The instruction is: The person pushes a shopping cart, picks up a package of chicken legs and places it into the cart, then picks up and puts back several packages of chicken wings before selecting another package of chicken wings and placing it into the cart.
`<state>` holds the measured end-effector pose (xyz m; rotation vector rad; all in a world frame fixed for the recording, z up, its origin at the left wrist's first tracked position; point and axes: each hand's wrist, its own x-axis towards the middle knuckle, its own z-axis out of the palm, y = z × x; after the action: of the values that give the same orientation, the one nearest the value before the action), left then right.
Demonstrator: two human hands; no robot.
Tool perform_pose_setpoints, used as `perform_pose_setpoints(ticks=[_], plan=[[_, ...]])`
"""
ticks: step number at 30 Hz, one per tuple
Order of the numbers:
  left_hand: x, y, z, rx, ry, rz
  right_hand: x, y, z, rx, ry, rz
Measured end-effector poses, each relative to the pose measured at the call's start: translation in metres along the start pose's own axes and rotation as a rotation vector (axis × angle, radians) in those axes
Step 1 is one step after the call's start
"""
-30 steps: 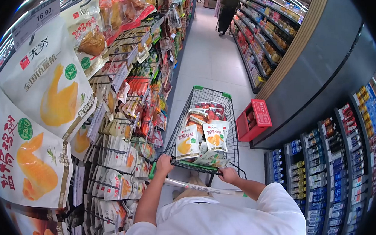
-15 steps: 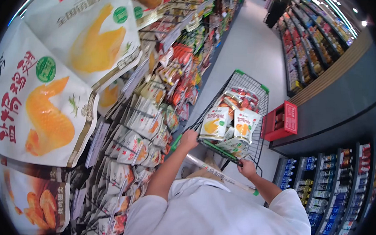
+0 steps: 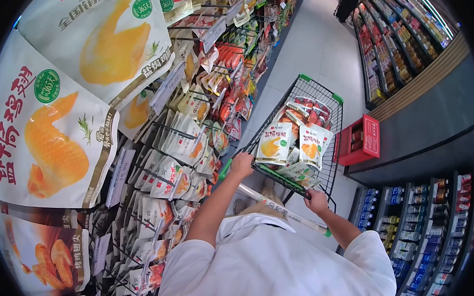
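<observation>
A black wire shopping cart [image 3: 333, 148] with green corners stands in front of me. My left hand [image 3: 242, 165] is closed on the left end of its near basket edge. On the right part of that edge, my right hand [image 3: 316, 201] is closed too. The white cart handle [image 3: 283, 209] with printed lettering lies closer to my body, below both hands. Inside the basket are a white pouch [image 3: 273, 145] on the left and another white pouch [image 3: 312, 144] on the right, both with chicken pictures. Red packets [image 3: 316, 111] lie behind them.
Hanging snack pouches [image 3: 180, 139] fill the rack on the left, close to the cart. A red box [image 3: 360, 140] stands right of the cart by a dark curved counter [image 3: 428, 119]. Bottle shelves [image 3: 405, 239] are at lower right. The aisle floor [image 3: 314, 39] stretches ahead; a dark figure stands far off.
The cart and both hands have shifted slightly in view, the cart's far end a little higher. The red box sits a little further right. Both hands keep their grip on the cart.
</observation>
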<state>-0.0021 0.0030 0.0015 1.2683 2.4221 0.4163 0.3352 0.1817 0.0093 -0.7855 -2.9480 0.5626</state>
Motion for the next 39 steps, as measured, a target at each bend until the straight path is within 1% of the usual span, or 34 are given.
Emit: perform_pose_setpoints(ticks=[4,8,11,14,20,27,32,36,39], plan=[[-0.004,-0.002,-0.005,0.002,0.007,0.016,0.002,-0.008,-0.005,-0.016,-0.036,0.025],[-0.003,0.006,-0.010,0.004,-0.022,0.011,0.001,0.003,0.003,0.013,0.032,-0.024],[-0.003,0.003,-0.009,0.007,-0.023,0.005,0.002,-0.005,-0.005,-0.011,-0.022,0.029],[-0.002,0.003,-0.005,0.004,-0.020,0.002,-0.001,0.000,-0.001,0.013,0.005,-0.006],[-0.004,0.004,-0.008,0.019,-0.019,0.014,0.000,-0.003,-0.004,0.000,-0.012,0.027],[-0.006,0.007,-0.012,0.009,-0.009,0.031,0.000,0.002,0.000,0.019,0.012,0.001],[-0.003,0.004,-0.008,0.022,-0.034,0.022,0.000,-0.001,-0.002,0.012,-0.008,0.027],[-0.001,0.003,-0.006,0.027,-0.045,0.034,-0.001,0.000,-0.002,0.020,0.018,0.005],[-0.003,0.003,-0.005,0.026,-0.016,0.025,-0.001,0.000,-0.002,0.016,0.016,0.001]])
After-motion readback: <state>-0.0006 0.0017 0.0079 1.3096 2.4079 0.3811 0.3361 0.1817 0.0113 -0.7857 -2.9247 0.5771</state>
